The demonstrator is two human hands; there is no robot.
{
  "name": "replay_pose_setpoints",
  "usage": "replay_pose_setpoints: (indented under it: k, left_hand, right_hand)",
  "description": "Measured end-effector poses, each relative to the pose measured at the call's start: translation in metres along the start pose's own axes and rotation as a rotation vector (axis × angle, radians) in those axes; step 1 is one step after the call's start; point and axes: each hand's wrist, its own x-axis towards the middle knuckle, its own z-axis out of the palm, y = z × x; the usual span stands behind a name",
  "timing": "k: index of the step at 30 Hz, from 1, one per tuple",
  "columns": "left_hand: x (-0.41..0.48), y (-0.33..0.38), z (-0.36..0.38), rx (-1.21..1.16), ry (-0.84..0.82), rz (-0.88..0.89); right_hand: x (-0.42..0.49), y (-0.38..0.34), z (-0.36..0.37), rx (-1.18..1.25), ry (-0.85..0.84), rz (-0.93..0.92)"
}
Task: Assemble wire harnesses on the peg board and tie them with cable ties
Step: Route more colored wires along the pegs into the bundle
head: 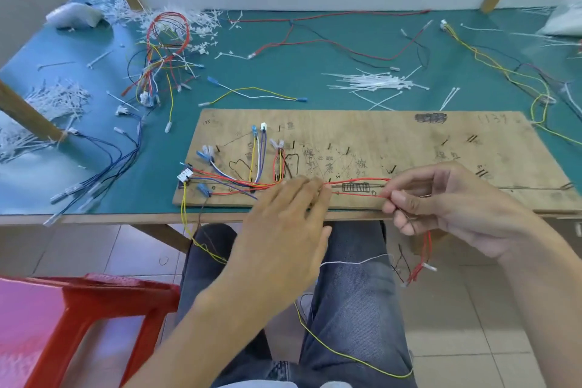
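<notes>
Red wires [362, 180] ran along the near edge of the board [378, 138], stretched between both hands. Right grip [447, 198] pinched them between thumb and fingers, their slack hanging below it. Left grip [283, 220] rested relaxed fingers on the bundle, clasping nothing. Cable ties [371, 82] lay behind on the counter [315, 72].

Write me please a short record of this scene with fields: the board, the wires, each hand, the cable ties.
Board: brown plywood peg board with small dark nails, flat on the green table mat
Wires: thin red wires stretched along the board's near edge, between the two hands
Left hand: left hand lies on the wire bundle, fingers fairly straight
Right hand: right hand pinches the red wires between thumb and forefinger
Cable ties: loose white plastic cable ties heaped on the mat behind the board
</notes>
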Motion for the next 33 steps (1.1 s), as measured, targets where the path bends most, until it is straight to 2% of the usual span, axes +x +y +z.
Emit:
replay_pose_setpoints:
  k: [3, 11, 18, 22, 29, 33]
  left_hand:
    - [-0.001, -0.003, 0.014, 0.043, -0.021, -0.016]
    - [0.001, 0.004, 0.04, 0.098, 0.024, -0.03]
    - [0.0, 0.001, 0.052, 0.159, 0.062, 0.023]
    - [0.0, 0.001, 0.056, 0.186, 0.066, 0.033]
    - [0.005, 0.0, 0.06, 0.17, 0.037, 0.028]
    - [0.006, -0.004, 0.061, 0.165, 0.045, 0.044]
  right_hand:
    - [0.001, -0.001, -0.006, 0.042, -0.02, 0.001]
    - [0.021, -0.008, 0.017, -0.034, 0.255, -0.082]
    - [0.059, -0.02, 0.021, -0.303, 0.376, -0.077]
    - [0.075, -0.031, 0.018, -0.361, 0.355, -0.029]
    - [0.092, -0.04, 0.016, -0.183, 0.298, 0.059]
    - [0.1, -0.046, 0.012, -0.193, 0.23, 0.097]
